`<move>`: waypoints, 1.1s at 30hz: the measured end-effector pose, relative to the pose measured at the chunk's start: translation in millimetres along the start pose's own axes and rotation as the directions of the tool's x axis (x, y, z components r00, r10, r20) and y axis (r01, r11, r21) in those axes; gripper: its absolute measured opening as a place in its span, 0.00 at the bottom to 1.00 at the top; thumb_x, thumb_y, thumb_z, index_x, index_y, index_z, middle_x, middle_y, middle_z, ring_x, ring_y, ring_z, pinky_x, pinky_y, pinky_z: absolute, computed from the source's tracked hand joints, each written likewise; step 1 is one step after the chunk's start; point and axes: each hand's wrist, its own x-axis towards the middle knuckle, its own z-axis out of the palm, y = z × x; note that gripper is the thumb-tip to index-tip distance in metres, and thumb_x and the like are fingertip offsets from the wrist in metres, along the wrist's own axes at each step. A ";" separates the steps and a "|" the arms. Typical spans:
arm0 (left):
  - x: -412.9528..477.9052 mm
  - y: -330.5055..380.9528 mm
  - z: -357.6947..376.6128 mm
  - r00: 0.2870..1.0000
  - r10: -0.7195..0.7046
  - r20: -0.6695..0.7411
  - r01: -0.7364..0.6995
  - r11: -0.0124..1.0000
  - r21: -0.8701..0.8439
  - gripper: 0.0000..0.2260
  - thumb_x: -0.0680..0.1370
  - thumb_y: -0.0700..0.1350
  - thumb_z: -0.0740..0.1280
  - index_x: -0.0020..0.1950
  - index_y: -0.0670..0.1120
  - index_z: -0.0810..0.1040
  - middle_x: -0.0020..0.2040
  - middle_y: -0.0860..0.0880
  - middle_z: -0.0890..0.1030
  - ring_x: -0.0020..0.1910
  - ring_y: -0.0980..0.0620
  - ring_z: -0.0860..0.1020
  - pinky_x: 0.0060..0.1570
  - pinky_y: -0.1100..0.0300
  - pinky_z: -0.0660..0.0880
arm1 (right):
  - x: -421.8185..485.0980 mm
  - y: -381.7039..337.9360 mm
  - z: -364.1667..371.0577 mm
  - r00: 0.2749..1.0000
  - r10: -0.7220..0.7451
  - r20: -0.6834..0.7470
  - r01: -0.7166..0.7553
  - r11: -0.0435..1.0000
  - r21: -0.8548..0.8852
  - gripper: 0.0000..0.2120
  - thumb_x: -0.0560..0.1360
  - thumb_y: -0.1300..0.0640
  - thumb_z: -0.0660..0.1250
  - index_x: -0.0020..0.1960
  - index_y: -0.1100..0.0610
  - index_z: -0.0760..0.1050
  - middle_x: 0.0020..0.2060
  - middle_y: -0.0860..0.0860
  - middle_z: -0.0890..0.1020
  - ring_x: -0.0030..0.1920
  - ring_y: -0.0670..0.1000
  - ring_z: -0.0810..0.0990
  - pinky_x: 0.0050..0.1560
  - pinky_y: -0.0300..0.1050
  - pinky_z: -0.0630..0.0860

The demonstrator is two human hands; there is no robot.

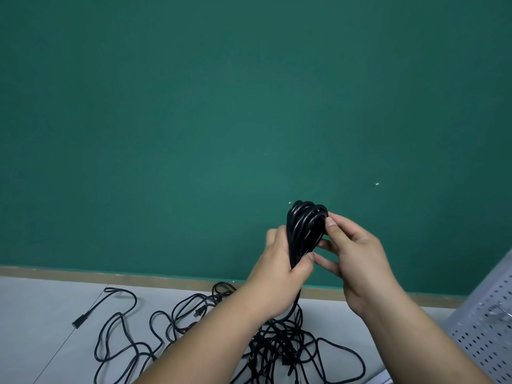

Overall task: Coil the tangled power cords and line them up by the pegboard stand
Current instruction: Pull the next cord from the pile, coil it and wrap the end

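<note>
One coil [303, 228], part wound: your left hand [279, 261] grips its loops, your right hand [357, 261] pinches the top. Outstanding: tangled cords [277, 342] on the floor [41, 314] near the pegboard stand [487, 328]; none lined up yet.

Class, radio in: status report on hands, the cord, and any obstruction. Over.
Left hand grips coiled cord, right hand pinches its upper loops. Coil raised, tail runs down into tangle on floor. Pegboard stand at right edge.
</note>
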 end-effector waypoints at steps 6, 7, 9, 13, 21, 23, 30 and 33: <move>2.2 -3.7 -1.6 0.999 -0.025 0.034 0.026 0.999 -0.031 0.20 0.78 0.54 0.67 0.69 0.66 0.67 0.55 0.57 0.83 0.56 0.53 0.82 0.59 0.44 0.80 | 1.2 -0.2 -2.2 0.999 -0.009 0.032 0.010 1.000 -0.019 0.09 0.85 0.56 0.67 0.59 0.54 0.86 0.53 0.51 0.89 0.47 0.49 0.85 0.42 0.45 0.84; 3.0 -5.4 -0.9 0.999 -0.030 0.037 0.032 0.998 -0.053 0.20 0.78 0.54 0.68 0.68 0.66 0.68 0.55 0.57 0.83 0.55 0.53 0.82 0.58 0.44 0.80 | 1.5 -0.5 -3.3 0.999 -0.017 0.046 0.019 0.999 -0.038 0.09 0.85 0.56 0.67 0.59 0.53 0.86 0.53 0.51 0.89 0.48 0.50 0.85 0.43 0.45 0.84; 4.5 -8.6 -0.6 0.999 -0.029 0.034 0.033 0.993 -0.113 0.19 0.77 0.50 0.68 0.66 0.64 0.70 0.53 0.57 0.83 0.52 0.51 0.83 0.56 0.42 0.81 | 3.0 0.2 -5.8 0.996 -0.032 0.079 0.040 0.994 -0.101 0.09 0.84 0.56 0.67 0.60 0.52 0.86 0.53 0.51 0.89 0.50 0.52 0.85 0.46 0.47 0.85; 6.3 -7.2 -1.6 0.999 -0.051 -0.005 0.048 0.958 -0.282 0.16 0.80 0.37 0.67 0.62 0.54 0.73 0.43 0.50 0.83 0.38 0.47 0.83 0.47 0.38 0.82 | 5.8 2.6 -8.8 0.987 -0.019 0.157 0.052 0.977 -0.209 0.11 0.85 0.52 0.65 0.63 0.49 0.85 0.56 0.48 0.88 0.58 0.53 0.86 0.59 0.54 0.84; 15.3 -1.3 -22.0 0.955 -0.219 -0.202 0.053 0.792 -0.608 0.04 0.82 0.35 0.66 0.48 0.36 0.75 0.35 0.41 0.77 0.33 0.46 0.77 0.37 0.55 0.76 | -1.0 31.9 -4.8 0.826 0.369 0.426 -0.095 0.836 -0.540 0.27 0.86 0.38 0.52 0.61 0.53 0.83 0.50 0.48 0.89 0.55 0.48 0.87 0.64 0.51 0.82; 17.2 1.8 -30.8 0.937 -0.238 -0.254 -0.008 0.714 -0.700 0.07 0.82 0.34 0.64 0.44 0.40 0.76 0.35 0.43 0.76 0.32 0.47 0.76 0.37 0.54 0.77 | -1.7 40.4 -3.4 0.762 0.437 0.478 -0.073 0.791 -0.608 0.26 0.87 0.39 0.51 0.62 0.52 0.83 0.54 0.48 0.89 0.62 0.48 0.84 0.67 0.49 0.79; 22.8 -0.3 -58.8 0.841 -0.304 -0.447 -0.231 0.546 -0.806 0.06 0.83 0.35 0.65 0.47 0.42 0.74 0.39 0.46 0.75 0.35 0.49 0.74 0.37 0.53 0.77 | 6.9 67.5 -2.8 0.686 0.475 0.551 0.191 0.613 -0.767 0.06 0.83 0.51 0.69 0.59 0.50 0.81 0.52 0.46 0.86 0.49 0.41 0.82 0.60 0.38 0.78; 26.3 -8.5 -67.3 0.759 -0.312 -0.572 -0.236 0.687 -0.687 0.02 0.83 0.36 0.65 0.52 0.38 0.74 0.37 0.48 0.76 0.34 0.51 0.76 0.38 0.53 0.79 | 3.8 61.5 4.4 0.746 0.412 0.523 0.334 0.448 -0.829 0.08 0.83 0.49 0.66 0.49 0.52 0.77 0.44 0.52 0.87 0.42 0.48 0.83 0.50 0.50 0.80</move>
